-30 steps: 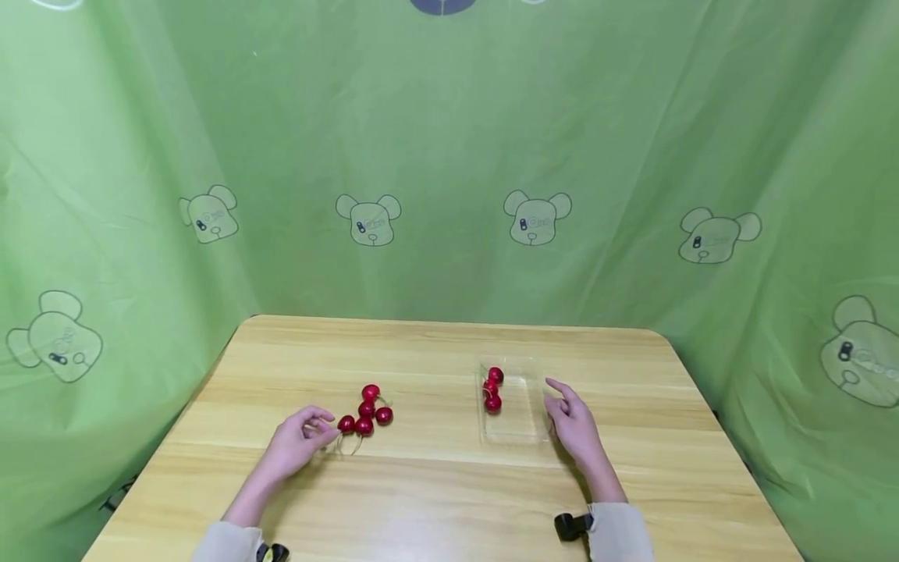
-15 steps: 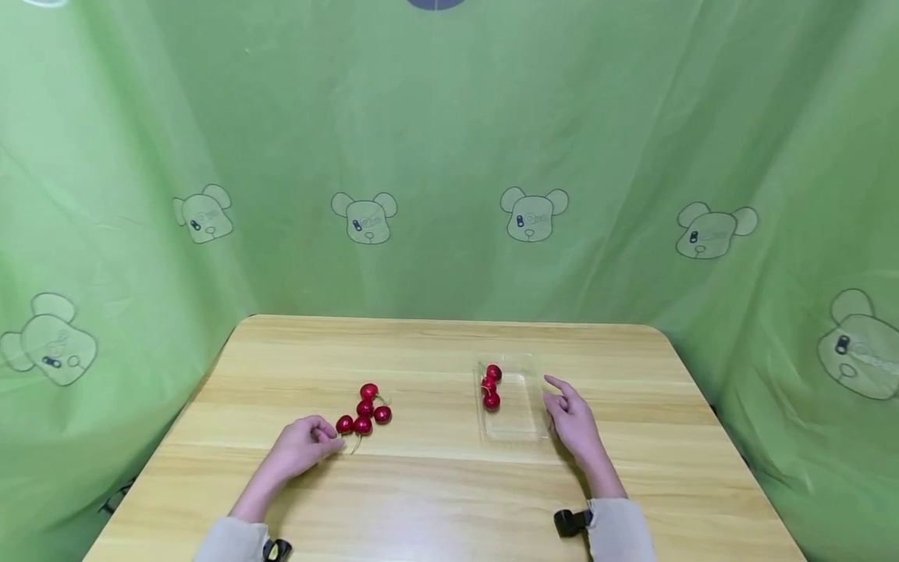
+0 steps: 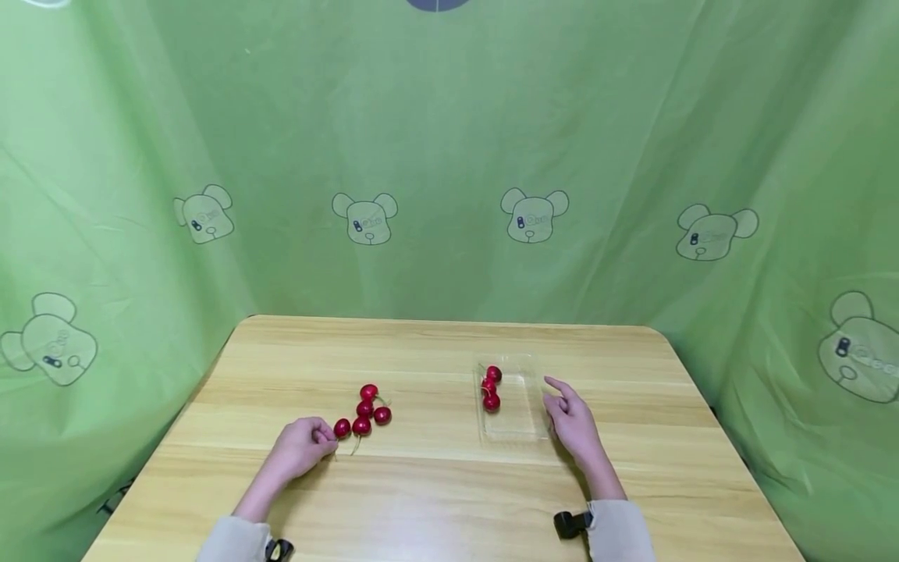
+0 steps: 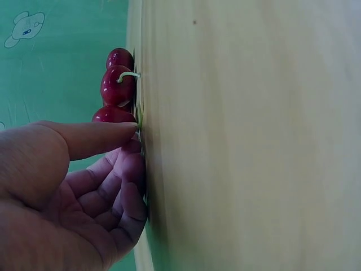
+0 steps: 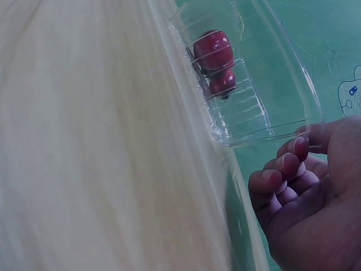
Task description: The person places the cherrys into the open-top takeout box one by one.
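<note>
Low over the table at the left, my left hand [image 3: 300, 449] pinches the stem [image 4: 140, 117] of the nearest cherry [image 3: 342, 428] between thumb and forefinger. That cherry sits beside the other loose cherries [image 3: 364, 408], which lie close together on the wood. To the right stands a shallow clear plastic box [image 3: 516, 433] with a few cherries [image 3: 491, 402] along its left side. My right hand [image 3: 577, 429] holds the box's near right rim, the other fingers curled below it in the right wrist view. Part of that grip is hidden.
The wooden table [image 3: 421, 499] has rounded far corners. A green curtain [image 3: 449, 273] with bear-head prints hangs behind it and at both sides. Black wrist cameras [image 3: 572, 524] are strapped near both cuffs.
My left thumb and forefinger have closed on the cherry's stem. That cherry has shifted slightly left and nearer. My right hand and the box have stayed put.
</note>
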`<state>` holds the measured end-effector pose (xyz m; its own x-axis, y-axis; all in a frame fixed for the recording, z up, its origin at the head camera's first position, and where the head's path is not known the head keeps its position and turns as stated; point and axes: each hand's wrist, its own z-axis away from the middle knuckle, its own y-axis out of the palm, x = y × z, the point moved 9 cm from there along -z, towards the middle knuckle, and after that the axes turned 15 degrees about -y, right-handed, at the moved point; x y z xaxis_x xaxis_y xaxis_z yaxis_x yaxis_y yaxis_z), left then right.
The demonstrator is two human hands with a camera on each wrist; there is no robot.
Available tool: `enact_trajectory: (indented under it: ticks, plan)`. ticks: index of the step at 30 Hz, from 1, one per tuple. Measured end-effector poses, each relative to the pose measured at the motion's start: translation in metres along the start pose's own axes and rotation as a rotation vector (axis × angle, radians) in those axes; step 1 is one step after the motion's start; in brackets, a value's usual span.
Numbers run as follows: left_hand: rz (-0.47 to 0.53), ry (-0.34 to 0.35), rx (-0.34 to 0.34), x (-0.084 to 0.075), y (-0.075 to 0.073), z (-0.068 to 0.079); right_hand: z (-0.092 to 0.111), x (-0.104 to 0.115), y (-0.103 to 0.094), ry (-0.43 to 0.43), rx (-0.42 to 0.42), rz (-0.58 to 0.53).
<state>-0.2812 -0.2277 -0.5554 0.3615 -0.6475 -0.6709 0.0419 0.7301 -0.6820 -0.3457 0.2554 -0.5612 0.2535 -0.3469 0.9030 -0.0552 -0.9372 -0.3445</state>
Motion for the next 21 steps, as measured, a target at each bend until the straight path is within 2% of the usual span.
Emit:
enact_trajectory:
  ticks: [21]
  plan:
    - [-0.054,0.054,-0.041,-0.0028,-0.0035,-0.0043,0.0008,0.0029,-0.0004,-0.009,-0.004,0.006]
